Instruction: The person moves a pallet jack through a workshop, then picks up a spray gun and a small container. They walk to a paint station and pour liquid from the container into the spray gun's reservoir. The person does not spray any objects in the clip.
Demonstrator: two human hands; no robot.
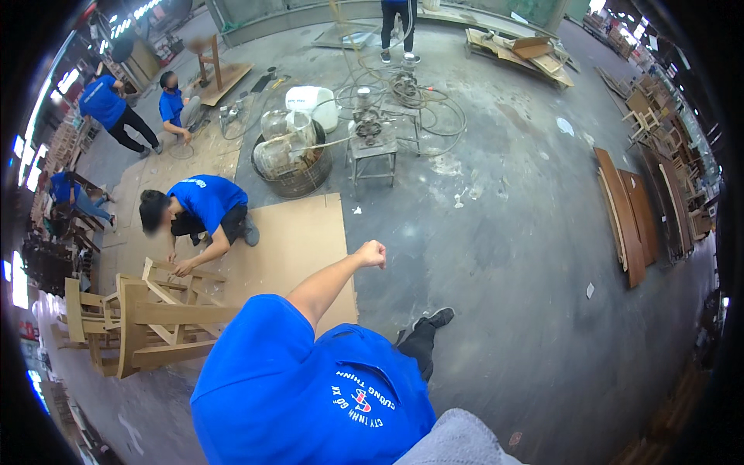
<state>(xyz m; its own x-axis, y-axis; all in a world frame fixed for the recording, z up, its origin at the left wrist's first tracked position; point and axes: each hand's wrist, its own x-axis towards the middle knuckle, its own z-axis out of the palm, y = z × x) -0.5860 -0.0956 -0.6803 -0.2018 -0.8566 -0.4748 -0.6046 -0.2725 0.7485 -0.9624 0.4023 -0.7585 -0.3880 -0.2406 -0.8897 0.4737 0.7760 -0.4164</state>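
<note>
My left hand point(372, 254) is held out in front of me with its fingers curled into a fist, and nothing shows sticking out of it. It hovers over the grey floor, just past the edge of a brown board sheet point(306, 229), touching nothing. My right hand is out of the picture; a grey cloth point(457, 440) shows at the lower edge. To my left, an unfinished pale wooden chair-like frame point(186, 313) lies on the sheet. A squatting co-worker in a blue shirt point(205, 203) has both hands at its far end.
Ahead stand a round basket point(298, 182) stuffed with plastic bags, a white plastic container point(314, 105), and a metal stand point(372, 147) with equipment and coiled hoses point(446, 116). Brown wood panels point(624, 217) are at the right. Other people work at the far left.
</note>
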